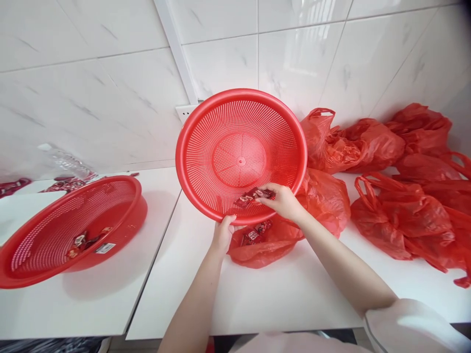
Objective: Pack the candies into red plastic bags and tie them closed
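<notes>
A red plastic colander (241, 142) is tilted up so that its inside faces me. My left hand (222, 233) grips its near rim, thumb over the edge. Inside, low on the colander's wall, lie a few small dark-red wrapped packets (246, 199). My right hand (281, 198) reaches over the rim with its fingers closed on one of these packets. Beneath the colander's near edge sits an open red plastic bag (263, 252) with more printed packets (253, 236) in it.
To the left, another red colander (134, 201) leans with some packets (83, 240) inside. Several tied red plastic bags (408, 211) crowd the right side of the white table (176, 289). A clear plastic bottle (69, 164) lies by the tiled wall, which has a socket (185, 113).
</notes>
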Motion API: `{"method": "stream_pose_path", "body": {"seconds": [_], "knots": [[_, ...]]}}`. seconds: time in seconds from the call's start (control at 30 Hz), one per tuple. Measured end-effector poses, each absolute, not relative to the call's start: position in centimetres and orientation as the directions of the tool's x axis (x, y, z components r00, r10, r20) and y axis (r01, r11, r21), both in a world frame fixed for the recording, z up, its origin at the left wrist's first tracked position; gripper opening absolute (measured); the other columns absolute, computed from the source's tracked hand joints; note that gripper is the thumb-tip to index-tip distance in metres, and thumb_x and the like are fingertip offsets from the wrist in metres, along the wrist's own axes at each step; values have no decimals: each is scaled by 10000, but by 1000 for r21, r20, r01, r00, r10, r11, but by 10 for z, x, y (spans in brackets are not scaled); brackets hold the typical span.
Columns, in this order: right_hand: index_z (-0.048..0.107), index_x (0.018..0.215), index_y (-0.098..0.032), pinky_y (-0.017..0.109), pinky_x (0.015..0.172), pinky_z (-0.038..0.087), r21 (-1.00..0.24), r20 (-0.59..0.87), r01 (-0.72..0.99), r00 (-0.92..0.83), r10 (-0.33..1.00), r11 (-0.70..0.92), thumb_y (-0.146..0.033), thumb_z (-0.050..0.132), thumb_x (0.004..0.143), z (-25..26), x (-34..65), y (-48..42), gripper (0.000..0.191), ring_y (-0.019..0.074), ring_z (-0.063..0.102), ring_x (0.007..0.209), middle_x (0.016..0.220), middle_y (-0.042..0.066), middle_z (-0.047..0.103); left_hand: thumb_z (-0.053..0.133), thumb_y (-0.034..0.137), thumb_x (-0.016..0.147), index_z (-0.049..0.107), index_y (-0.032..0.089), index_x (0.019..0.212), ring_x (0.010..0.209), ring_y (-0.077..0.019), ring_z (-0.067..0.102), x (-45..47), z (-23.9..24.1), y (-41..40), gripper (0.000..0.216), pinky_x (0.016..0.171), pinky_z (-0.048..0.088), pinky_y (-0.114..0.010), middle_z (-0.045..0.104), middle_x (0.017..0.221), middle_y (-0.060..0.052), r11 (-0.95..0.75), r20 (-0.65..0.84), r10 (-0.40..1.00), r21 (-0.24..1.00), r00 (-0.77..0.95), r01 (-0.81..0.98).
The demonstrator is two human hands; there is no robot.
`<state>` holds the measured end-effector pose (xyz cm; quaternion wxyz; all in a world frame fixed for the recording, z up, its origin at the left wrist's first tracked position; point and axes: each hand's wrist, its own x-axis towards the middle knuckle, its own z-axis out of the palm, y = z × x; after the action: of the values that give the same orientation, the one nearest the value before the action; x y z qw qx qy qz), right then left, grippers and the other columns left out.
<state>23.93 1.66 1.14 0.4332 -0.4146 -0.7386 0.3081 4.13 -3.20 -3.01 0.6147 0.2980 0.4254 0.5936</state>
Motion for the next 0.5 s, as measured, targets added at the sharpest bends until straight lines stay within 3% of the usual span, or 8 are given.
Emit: {"method": "stream_pose_path", "body": {"seconds": [0.17,0.3,0.5], "knots": [[709,938,-161,312,792,509,-921,302,149,-311,901,360,-385,675,798,11,241,19,266,181,664,820,907,53,729,645,204,662,590,133,1057,914,-276,690,41,-30,-32,404,784,579,-429,716,957,-77,114,-166,984,871,-67,-479],[708,805,-148,268,658,486,-931,282,156,-266,922,329,-423,686,777,11,241,19,278,143,612,649,698,20,684,651,217,659,597,133,1020,910,-278,690,41,-31,-31,375,774,579,-427,716,916,-68,108,-166,983,872,-80,-478],[737,783,-162,264,621,492,-934,155,185,-560,814,305,-502,582,854,25,248,9,380,143,614,611,675,17,689,639,212,669,598,117,1002,893,-273,694,40,-28,-31,349,785,578,-427,715,920,-78,104,-165,983,861,-80,-498]]}}
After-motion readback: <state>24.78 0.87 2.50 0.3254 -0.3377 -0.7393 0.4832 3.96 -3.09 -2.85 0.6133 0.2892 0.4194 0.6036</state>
